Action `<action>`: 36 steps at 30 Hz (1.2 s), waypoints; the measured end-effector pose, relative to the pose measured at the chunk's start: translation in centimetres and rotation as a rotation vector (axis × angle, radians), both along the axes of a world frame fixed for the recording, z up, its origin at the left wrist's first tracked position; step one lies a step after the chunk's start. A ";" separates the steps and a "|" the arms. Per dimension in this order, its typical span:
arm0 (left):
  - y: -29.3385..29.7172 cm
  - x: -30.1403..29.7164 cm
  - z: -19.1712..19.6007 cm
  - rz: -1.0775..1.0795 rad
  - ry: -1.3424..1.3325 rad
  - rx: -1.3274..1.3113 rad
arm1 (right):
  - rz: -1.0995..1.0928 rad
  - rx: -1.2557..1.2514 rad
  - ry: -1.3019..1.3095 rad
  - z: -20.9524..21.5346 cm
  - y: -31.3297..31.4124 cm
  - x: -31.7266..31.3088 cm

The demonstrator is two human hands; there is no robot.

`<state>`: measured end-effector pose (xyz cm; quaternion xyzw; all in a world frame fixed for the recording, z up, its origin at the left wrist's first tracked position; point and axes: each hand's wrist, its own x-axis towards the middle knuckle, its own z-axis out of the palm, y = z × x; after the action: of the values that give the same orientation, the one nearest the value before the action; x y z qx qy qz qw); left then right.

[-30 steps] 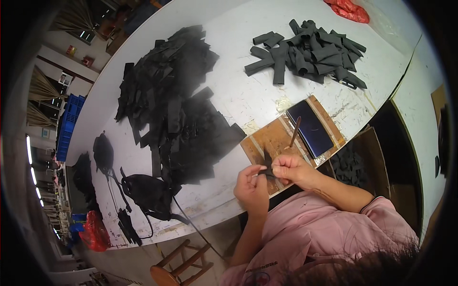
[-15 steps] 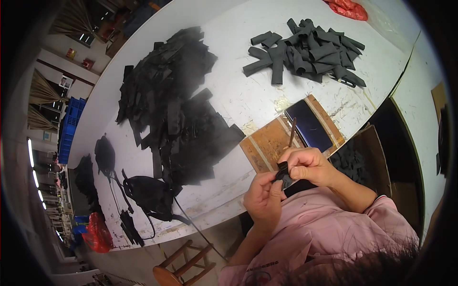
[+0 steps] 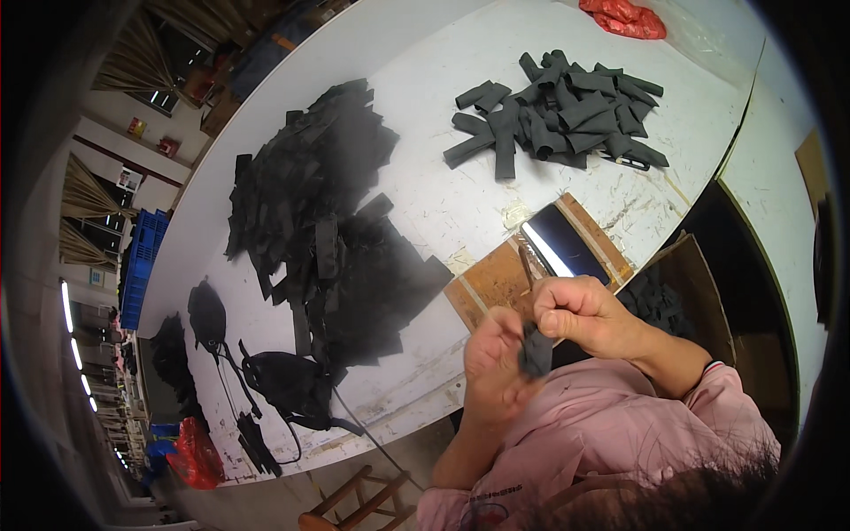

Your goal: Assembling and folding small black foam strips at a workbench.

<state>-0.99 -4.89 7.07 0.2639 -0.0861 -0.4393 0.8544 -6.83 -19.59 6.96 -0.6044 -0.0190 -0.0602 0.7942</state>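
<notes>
My right hand [image 3: 580, 311] is closed, thumb against bent fingers, on a small dark grey fabric piece [image 3: 535, 350] that hangs below its fingertips. Close beside the cloth is my left hand [image 3: 492, 365], its fingers and thumb apart and partly blurred; whether it touches the cloth is hard to tell. A thin brown stick [image 3: 526, 264] rises just beyond the right hand, its lower end hidden. Behind both hands lies a wooden board [image 3: 490, 280] with pale tape strips, and a dark phone [image 3: 567, 243] rests on it.
Rolled dark fabric pieces [image 3: 567, 111] are heaped on the white table [image 3: 425, 133] at the far right. A larger pile of flat black pieces [image 3: 310, 177] spreads to the left, near black bags [image 3: 288, 385]. An open carton [image 3: 699, 274] holds dark pieces; a wooden stool [image 3: 354, 504] stands below.
My left hand has come off its pinch and spread apart. The fabric piece now hangs from my right hand, more of it showing. The whole view has shifted slightly.
</notes>
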 end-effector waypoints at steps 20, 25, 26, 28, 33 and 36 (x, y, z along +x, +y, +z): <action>-2.8 7.9 -2.8 -0.163 0.743 -0.396 | 0.068 0.187 0.136 -2.4 -4.2 5.8; -2.7 7.2 -5.5 -0.206 0.265 -0.138 | 0.053 0.301 0.244 -3.9 -4.0 5.4; -2.8 6.7 -5.9 -0.206 0.211 -0.122 | 0.036 0.333 0.235 -4.6 -3.9 5.0; -3.0 5.8 -6.2 -0.043 -0.036 0.057 | 0.015 0.339 0.279 -5.9 -4.1 4.6; -3.6 5.3 -3.3 0.401 -1.027 0.451 | -0.046 0.017 0.197 -5.5 -4.9 4.5; -3.9 6.0 -1.6 0.401 -1.211 0.388 | -0.273 -0.353 0.021 -2.7 -4.6 4.0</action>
<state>5.00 -8.75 5.45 0.6240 -0.4195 -0.0537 0.6571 -2.85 -24.23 4.27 -0.7316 0.0609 -0.1566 0.6607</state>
